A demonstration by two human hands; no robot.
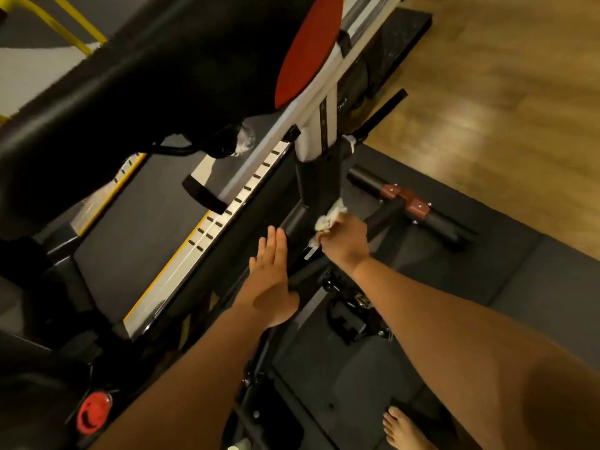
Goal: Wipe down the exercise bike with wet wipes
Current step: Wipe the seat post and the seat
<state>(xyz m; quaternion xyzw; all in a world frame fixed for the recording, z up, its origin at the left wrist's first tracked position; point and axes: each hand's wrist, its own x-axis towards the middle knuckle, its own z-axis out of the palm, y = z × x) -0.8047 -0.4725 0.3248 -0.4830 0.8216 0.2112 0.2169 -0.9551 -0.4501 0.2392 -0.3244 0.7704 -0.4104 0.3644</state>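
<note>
A single head-worn camera looks steeply down, tilted, close over the bike frame (319, 186) and the floor mat (487, 261) beneath.

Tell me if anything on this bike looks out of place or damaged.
A crumpled white wad sits under the black padded saddle, away from the crumpled white wet wipe that the right hand grips. Stray wipe or torn padding: too blurred to tell.
</note>
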